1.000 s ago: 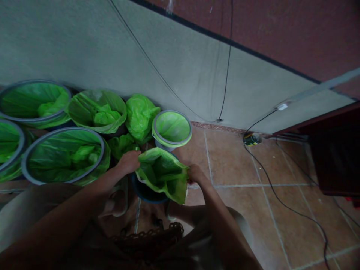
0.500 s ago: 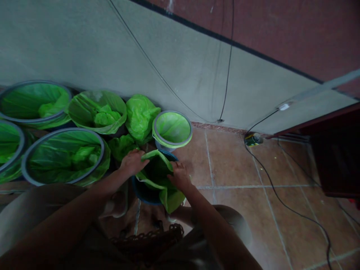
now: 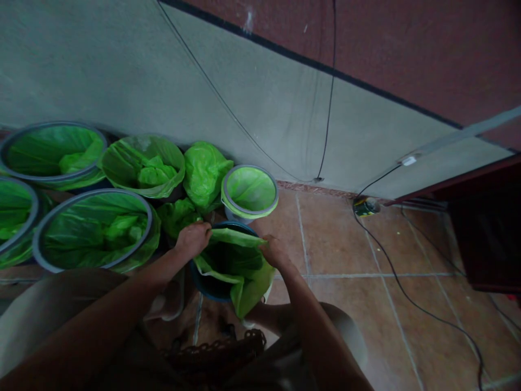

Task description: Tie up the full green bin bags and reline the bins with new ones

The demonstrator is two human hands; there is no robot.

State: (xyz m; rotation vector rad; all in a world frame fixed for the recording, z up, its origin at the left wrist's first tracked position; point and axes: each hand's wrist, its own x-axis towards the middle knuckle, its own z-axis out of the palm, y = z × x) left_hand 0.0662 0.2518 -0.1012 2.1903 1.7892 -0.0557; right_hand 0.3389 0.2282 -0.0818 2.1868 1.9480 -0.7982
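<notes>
A small dark blue bin [image 3: 205, 285] stands on the tiled floor in front of my knees. A bright green plastic bag [image 3: 240, 269] hangs into it and spills over its near rim. My left hand [image 3: 194, 239] pinches the bag's edge at the bin's left rim. My right hand [image 3: 273, 251] grips the bag's edge at the right rim. The bag's mouth is stretched between both hands.
Several bins lined with green bags stand at the left along the wall: a small one [image 3: 249, 191] just behind and big grey-rimmed ones [image 3: 93, 231]. Loose green bags [image 3: 204, 171] lie between them. Black cables [image 3: 411, 296] cross the floor at right, beside dark furniture [image 3: 488, 233].
The bag, first held up bunched above the bin, has been lowered into it. My right hand moved in over the bin, then back out to the right rim.
</notes>
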